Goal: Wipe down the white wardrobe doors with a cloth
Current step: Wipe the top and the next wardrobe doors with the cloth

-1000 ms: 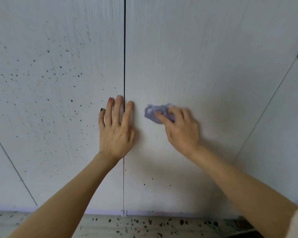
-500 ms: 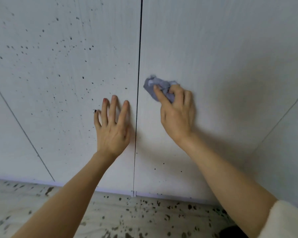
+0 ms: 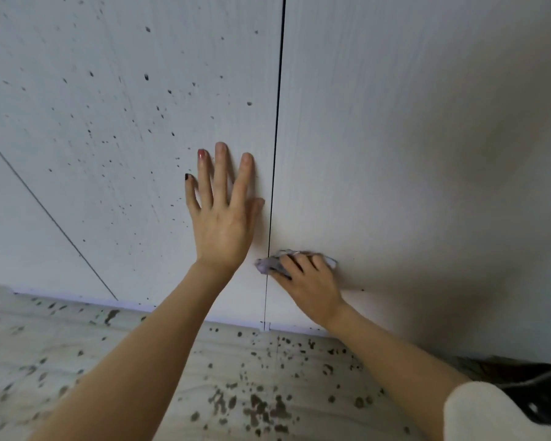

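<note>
Two white wardrobe doors fill the view, split by a thin dark gap. The left door [image 3: 124, 138] is dotted with dark specks; the right door [image 3: 411, 138] looks mostly free of them. My left hand [image 3: 221, 218] lies flat on the left door with fingers spread, just left of the gap. My right hand [image 3: 309, 281] holds a crumpled lilac cloth [image 3: 268, 264] against the lower right door, right at the gap; the cloth's left end laps over the gap.
A pale floor [image 3: 140, 377] with many dark splotches runs below the doors. A further door panel [image 3: 13, 233] lies to the far left beyond a seam. A dark object [image 3: 538, 386] sits at the bottom right beside my white sleeve [image 3: 497, 415].
My right hand has slid the cloth down the right door from above the left hand's level to near the bottom edge. The left hand stays pressed on the left door.
</note>
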Demonstrator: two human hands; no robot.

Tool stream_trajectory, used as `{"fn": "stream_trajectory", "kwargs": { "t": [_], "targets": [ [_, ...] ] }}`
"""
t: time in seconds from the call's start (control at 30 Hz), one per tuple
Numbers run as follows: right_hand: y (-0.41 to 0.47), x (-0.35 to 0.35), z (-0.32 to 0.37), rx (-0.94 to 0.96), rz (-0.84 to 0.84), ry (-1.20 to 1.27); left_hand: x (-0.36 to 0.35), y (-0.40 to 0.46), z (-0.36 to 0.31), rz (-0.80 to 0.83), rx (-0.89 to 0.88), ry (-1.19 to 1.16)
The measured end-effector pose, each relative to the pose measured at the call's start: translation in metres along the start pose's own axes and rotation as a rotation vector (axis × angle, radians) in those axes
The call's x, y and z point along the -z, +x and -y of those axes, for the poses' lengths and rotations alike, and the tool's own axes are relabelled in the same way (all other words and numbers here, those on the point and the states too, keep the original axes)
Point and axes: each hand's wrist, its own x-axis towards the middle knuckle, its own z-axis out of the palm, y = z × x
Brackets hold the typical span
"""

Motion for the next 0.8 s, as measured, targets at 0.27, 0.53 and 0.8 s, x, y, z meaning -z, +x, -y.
{"fn": "stream_trajectory", "kwargs": {
  "t": [0.27,0.53,0.8],
  "targets": [
    [-0.022,0.003,-0.01,0.04,0.137,0.095,-0.007,-0.003,0.003,-0.038,-0.009,0.026],
    [-0.004,0.058,-0.091,-0.355,-0.185,0.19,-0.001,-0.004,-0.008,0.016,0.074,-0.065],
    [-0.011,0.046,-0.064,-0.485,-0.2,0.093,0.003,-0.014,-0.051,0.117,0.489,-0.373]
  ]
}}
